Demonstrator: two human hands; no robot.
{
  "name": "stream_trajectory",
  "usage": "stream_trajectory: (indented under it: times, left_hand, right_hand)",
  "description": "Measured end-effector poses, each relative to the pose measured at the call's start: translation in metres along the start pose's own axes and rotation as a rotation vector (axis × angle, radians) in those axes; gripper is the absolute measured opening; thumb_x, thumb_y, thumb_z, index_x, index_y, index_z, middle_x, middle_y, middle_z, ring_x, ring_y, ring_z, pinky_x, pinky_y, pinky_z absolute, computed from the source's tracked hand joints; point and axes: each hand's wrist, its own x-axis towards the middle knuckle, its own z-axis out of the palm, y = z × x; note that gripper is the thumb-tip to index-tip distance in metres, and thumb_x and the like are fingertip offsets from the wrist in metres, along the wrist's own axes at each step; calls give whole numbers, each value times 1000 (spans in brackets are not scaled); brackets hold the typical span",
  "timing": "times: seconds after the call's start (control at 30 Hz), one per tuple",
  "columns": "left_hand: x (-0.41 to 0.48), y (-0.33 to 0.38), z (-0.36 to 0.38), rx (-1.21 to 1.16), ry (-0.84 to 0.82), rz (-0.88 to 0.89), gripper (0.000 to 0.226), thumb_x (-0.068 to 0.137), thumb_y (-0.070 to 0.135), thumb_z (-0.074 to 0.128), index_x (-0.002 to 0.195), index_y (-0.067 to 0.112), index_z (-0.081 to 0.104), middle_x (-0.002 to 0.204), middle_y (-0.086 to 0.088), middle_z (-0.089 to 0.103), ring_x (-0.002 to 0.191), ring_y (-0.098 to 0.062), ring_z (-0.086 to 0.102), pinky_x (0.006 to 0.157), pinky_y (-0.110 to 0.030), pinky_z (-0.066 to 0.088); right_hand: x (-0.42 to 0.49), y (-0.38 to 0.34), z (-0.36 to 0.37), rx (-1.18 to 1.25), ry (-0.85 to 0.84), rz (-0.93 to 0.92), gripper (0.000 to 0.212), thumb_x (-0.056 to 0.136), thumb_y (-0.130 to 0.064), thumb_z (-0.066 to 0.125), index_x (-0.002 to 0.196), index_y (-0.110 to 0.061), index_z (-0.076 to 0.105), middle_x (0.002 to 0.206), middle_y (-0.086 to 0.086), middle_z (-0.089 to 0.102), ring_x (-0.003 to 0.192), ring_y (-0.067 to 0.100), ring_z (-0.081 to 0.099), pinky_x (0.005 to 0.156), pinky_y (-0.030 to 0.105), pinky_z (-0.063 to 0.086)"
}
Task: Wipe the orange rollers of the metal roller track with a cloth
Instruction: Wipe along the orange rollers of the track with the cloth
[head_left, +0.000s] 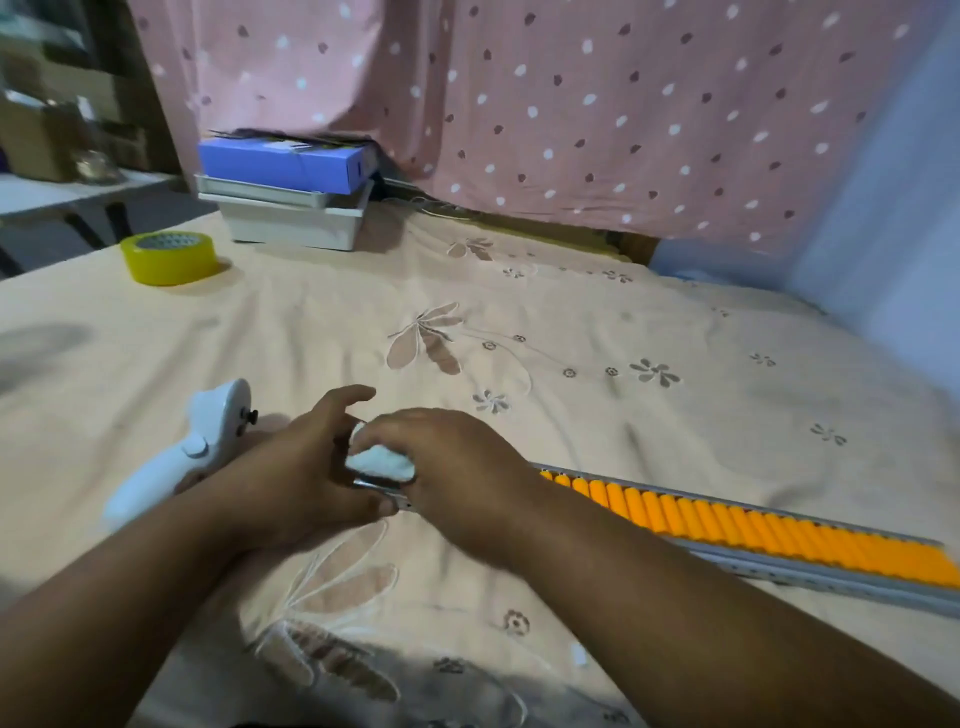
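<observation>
A long metal roller track (831, 579) lies on the bed, running from the middle to the right edge. Its orange rollers (753, 530) show along most of its length. My right hand (457, 462) presses a small white cloth (382, 462) onto the track's left end and covers the rollers there. My left hand (306, 462) rests at that same end, thumb against the metal end piece, fingers spread and lifted. The image is slightly blurred.
A white handheld controller (182, 457) lies just left of my left hand. A yellow tape roll (170, 257) sits far left. A blue box on stacked white trays (291, 208) stands at the back. A pink dotted curtain (571, 104) hangs behind the bed.
</observation>
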Motion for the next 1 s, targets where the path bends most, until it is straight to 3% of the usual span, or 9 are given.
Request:
stream_trajectory:
  times: [0.17, 0.3, 0.4, 0.47, 0.57, 0.73, 0.87, 0.93, 1.0]
  left_hand:
    - [2, -2, -1, 53, 0, -8, 105, 61, 51, 87, 144, 36, 25, 118, 26, 63, 100, 25, 52, 77, 3, 37]
    - [3, -3, -1, 40, -3, -22, 102, 63, 49, 87, 143, 40, 24, 118, 27, 62, 102, 25, 51, 77, 5, 36]
    - [1, -1, -1, 54, -1, -11, 88, 64, 43, 89, 133, 34, 35, 111, 28, 64, 100, 19, 57, 74, 3, 39]
    - [1, -1, 1, 65, 20, 7, 74, 65, 36, 90, 121, 26, 42, 96, 22, 70, 90, 15, 61, 69, 1, 42]
    - [0, 0, 2, 68, 33, 16, 63, 66, 34, 89, 111, 26, 45, 99, 20, 69, 81, 5, 64, 65, -7, 46]
    - [1, -7, -1, 159, 24, -14, 72, 60, 58, 83, 113, 39, 38, 104, 26, 69, 90, 7, 64, 77, -23, 51]
    - [0, -6, 1, 163, 24, -3, 66, 62, 52, 86, 108, 37, 43, 102, 36, 65, 84, 9, 65, 70, -14, 48]
    - [1, -10, 0, 160, 26, -19, 68, 58, 59, 85, 108, 39, 42, 98, 28, 70, 80, 6, 67, 73, -27, 53]
    - [1, -13, 1, 164, 32, -27, 71, 54, 65, 83, 108, 43, 41, 98, 25, 72, 80, 4, 68, 74, -36, 55]
  right_hand:
    - [-21, 11, -42, 49, -114, -31, 27, 86, -22, 78, 108, -36, 72, 102, -12, 75, 89, 1, 69, 78, 25, 55]
    - [-17, 51, -59, -46, 180, 108, 22, 92, -26, 71, 111, -37, 71, 104, -12, 75, 95, 8, 68, 81, 36, 55]
    - [-10, 44, -21, -143, 87, 66, 17, 91, -24, 62, 105, -32, 67, 99, -8, 70, 94, 14, 63, 81, 39, 53]
    - [-18, 28, -6, -242, 28, -28, 20, 88, -22, 61, 105, -32, 64, 99, -7, 66, 94, 17, 61, 78, 40, 53]
    - [-39, 15, -31, -236, -144, -154, 23, 91, -24, 62, 112, -33, 65, 104, -7, 69, 95, 16, 62, 75, 38, 52]
    - [-45, 66, -74, -184, 127, 63, 25, 96, -22, 65, 119, -32, 67, 112, -8, 71, 102, 13, 62, 86, 37, 51]
    - [-61, 66, -32, -397, 13, 2, 32, 80, -3, 48, 98, -28, 56, 98, -5, 61, 91, 25, 53, 80, 43, 50]
    - [-71, 58, -27, -372, 5, -10, 29, 85, -6, 52, 95, -33, 50, 96, -9, 56, 87, 23, 49, 77, 43, 50]
    - [-79, 51, -45, -278, -101, -56, 24, 92, -11, 59, 104, -32, 58, 102, -10, 61, 95, 19, 55, 83, 40, 50]
